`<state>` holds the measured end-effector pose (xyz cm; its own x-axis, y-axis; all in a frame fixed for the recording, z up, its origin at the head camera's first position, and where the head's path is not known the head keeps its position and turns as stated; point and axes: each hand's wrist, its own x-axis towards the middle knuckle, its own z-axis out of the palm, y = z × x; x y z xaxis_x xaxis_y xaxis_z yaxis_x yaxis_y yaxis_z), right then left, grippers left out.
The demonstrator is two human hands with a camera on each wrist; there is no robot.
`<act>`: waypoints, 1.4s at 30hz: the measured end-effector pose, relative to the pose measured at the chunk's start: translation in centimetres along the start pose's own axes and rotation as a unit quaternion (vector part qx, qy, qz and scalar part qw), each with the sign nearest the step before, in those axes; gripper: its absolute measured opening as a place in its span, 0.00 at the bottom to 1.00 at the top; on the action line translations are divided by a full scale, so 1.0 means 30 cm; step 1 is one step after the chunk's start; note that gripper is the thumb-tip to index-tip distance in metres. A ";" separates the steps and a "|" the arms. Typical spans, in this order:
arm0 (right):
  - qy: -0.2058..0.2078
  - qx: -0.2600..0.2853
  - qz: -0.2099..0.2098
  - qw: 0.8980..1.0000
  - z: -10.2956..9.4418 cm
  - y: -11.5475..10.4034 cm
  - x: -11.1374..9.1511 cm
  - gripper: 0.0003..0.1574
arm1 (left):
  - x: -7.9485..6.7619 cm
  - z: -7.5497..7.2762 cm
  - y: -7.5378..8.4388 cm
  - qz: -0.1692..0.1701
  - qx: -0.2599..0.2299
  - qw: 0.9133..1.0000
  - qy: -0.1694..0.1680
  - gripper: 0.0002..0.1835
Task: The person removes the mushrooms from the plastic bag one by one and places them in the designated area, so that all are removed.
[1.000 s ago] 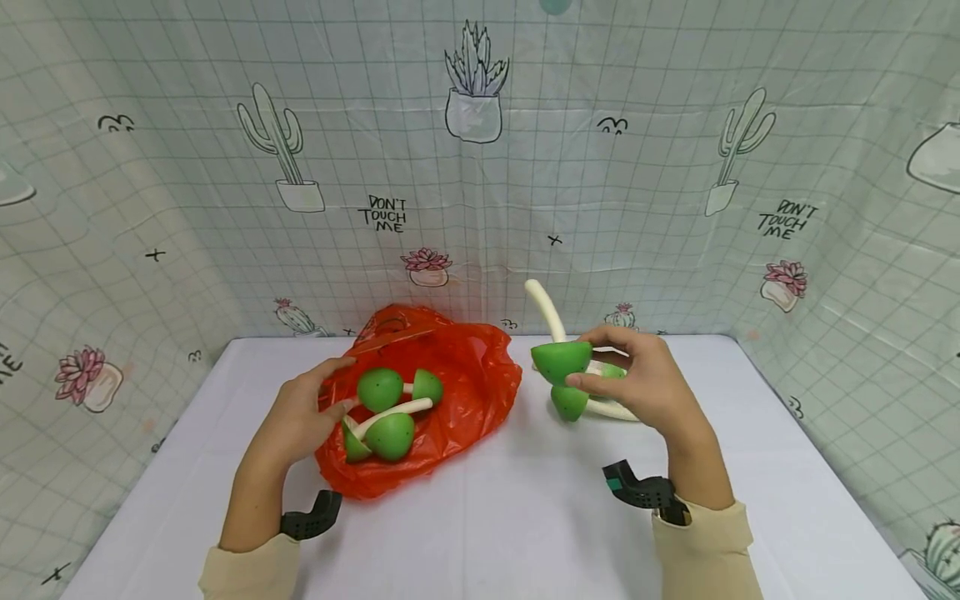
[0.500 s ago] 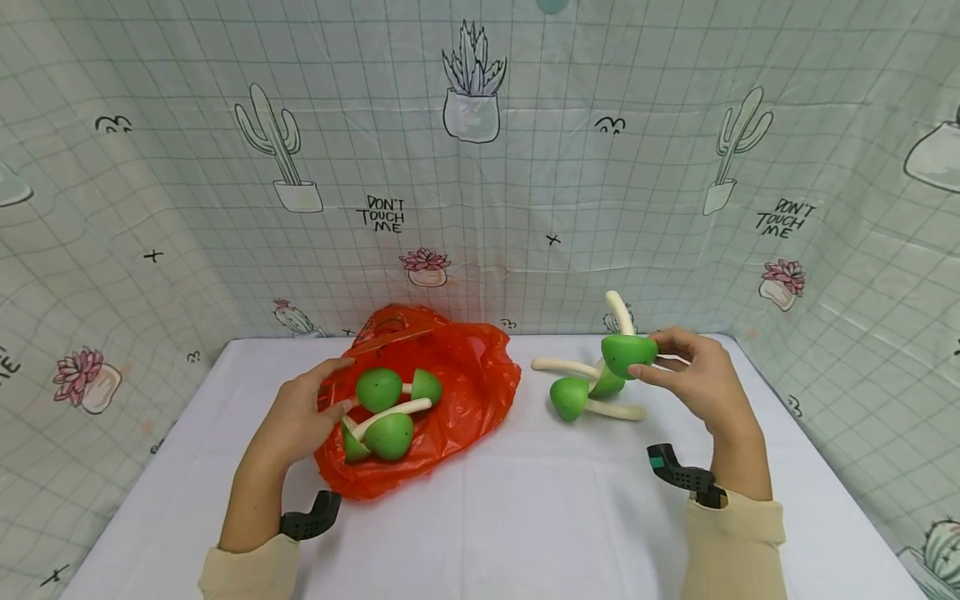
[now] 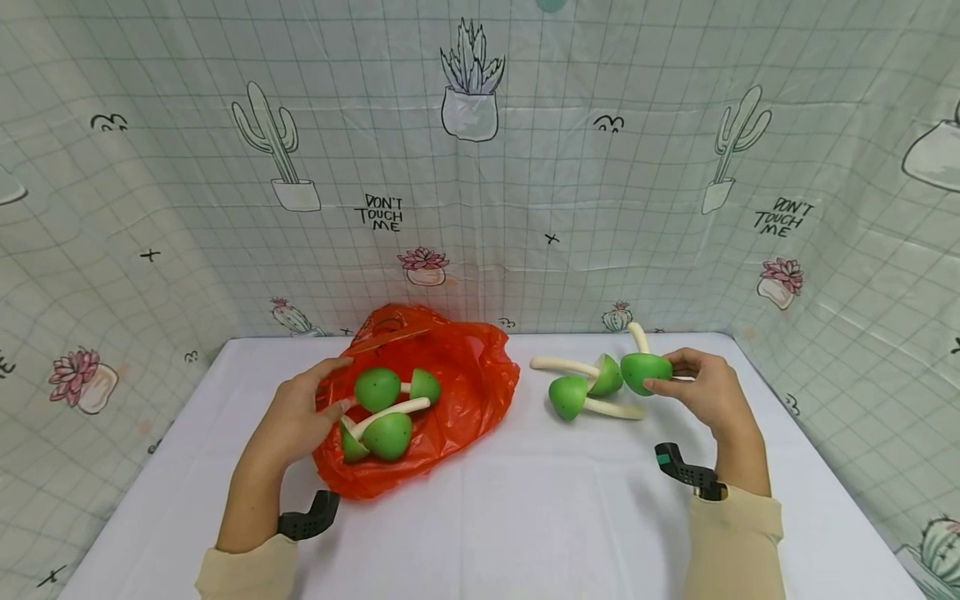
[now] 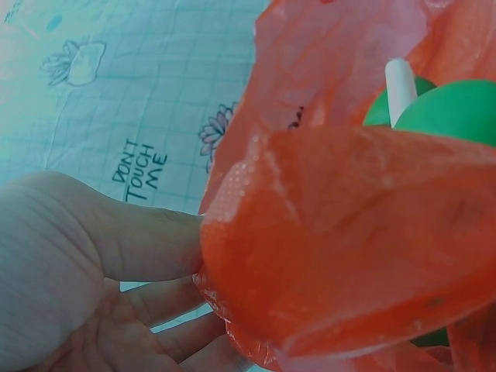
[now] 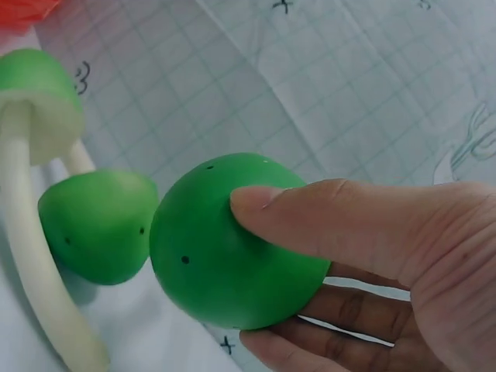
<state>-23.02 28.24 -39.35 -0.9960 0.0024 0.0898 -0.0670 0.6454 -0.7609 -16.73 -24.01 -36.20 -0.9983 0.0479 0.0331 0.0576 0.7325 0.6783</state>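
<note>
My left hand point(image 3: 300, 417) pinches the left edge of a red plastic bag point(image 3: 476, 375), its thumb on the near side of the film point(image 4: 349, 248) in the left wrist view. Several toy mushrooms with green caps point(image 3: 377, 389) and pale stems lie in the bag's mouth. At the right, my right hand point(image 3: 708, 387) holds another green mushroom point(image 3: 643, 372) by its cap, stem pointing up and back. In the right wrist view the thumb presses on the dotted cap point(image 5: 225, 263), with fingers beneath. Just left of it lie two more mushrooms, one in front point(image 3: 567, 397) and one behind point(image 3: 607, 377).
A white cloth covers the table point(image 3: 517, 508). A patterned curtain point(image 3: 555, 175) with cactus drawings rises behind it and along both sides. A black device point(image 3: 311, 517) is strapped on each wrist.
My right hand has carried its mushroom rightward and then lowered it beside the two on the table, uncovering them. The left hand and the bag stay put.
</note>
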 end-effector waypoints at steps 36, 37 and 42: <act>0.037 -0.057 0.049 0.997 0.086 0.103 0.052 0.35 | -0.003 -0.003 -0.005 0.006 -0.011 1.000 0.007 0.32; 0.040 -0.055 0.049 0.996 0.091 0.103 0.054 0.34 | -0.003 -0.003 -0.006 0.006 -0.011 1.000 0.007 0.32; 0.048 -0.051 0.058 0.996 0.109 0.101 0.061 0.35 | -0.003 -0.004 -0.007 0.008 -0.009 1.000 0.010 0.32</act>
<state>-25.23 27.70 -43.61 -0.9861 0.1507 0.0696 0.0590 0.7102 -0.7015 -16.66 -24.23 -36.26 -0.9972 0.0470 0.0585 0.0745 0.7189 0.6911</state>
